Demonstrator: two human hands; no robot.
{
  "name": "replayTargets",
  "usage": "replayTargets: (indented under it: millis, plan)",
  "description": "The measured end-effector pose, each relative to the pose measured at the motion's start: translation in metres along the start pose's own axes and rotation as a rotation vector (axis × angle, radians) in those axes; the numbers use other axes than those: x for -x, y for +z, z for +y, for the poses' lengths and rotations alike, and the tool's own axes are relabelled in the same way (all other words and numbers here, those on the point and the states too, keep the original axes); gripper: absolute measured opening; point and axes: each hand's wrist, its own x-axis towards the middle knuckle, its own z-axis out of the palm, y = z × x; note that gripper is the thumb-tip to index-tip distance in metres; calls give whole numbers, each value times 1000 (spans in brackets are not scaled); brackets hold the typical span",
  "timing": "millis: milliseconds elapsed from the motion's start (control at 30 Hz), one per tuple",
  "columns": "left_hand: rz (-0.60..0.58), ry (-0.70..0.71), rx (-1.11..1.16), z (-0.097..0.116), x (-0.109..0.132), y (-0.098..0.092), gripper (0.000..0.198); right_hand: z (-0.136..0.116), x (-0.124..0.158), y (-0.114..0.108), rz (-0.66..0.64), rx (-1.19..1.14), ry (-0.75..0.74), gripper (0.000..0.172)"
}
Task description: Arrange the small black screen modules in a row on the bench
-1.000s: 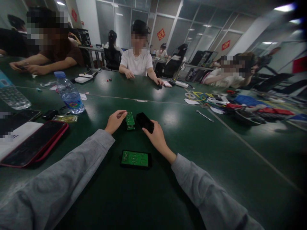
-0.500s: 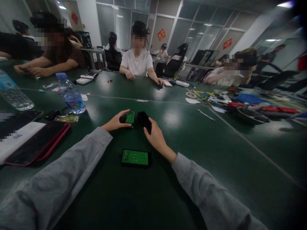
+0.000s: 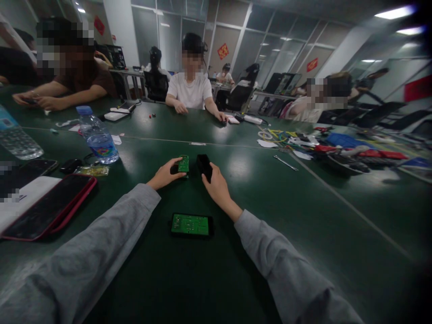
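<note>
My left hand (image 3: pixel 164 174) grips a small green circuit board (image 3: pixel 183 163) by its edge, tilted up off the dark green table (image 3: pixel 236 270). Just to its right, my right hand (image 3: pixel 216 183) is closed round a black plastic casing (image 3: pixel 204 164). The two parts are close together but apart. Nearer to me lies a black tray-like casing half with a green circuit board (image 3: pixel 191 224) in it, flat on the table between my grey sleeves.
A water bottle (image 3: pixel 97 136) stands at the left, a second bottle (image 3: pixel 16 139) lies further left. A red-cased tablet (image 3: pixel 47 207) and a phone lie at my left. Cables and tools (image 3: pixel 303 144) pile up at the right. Other people sit across the table.
My left hand has closed on the small board and tipped it up. My right hand has turned the black casing more upright and drawn it slightly nearer the board.
</note>
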Motion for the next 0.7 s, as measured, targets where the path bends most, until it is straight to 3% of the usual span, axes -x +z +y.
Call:
replayTargets:
  millis: [200,500,700]
  plan:
    - [22,17,1,-1,0,2,72,-2,4,-3,5,23,-35,47]
    - [-45,81,8,-2,4,-4,85,-5,5,-6,-21,6,-62,46]
    - [-63,121,35,0,4,-6,83,-7,5,-7,-25,3,-74,43]
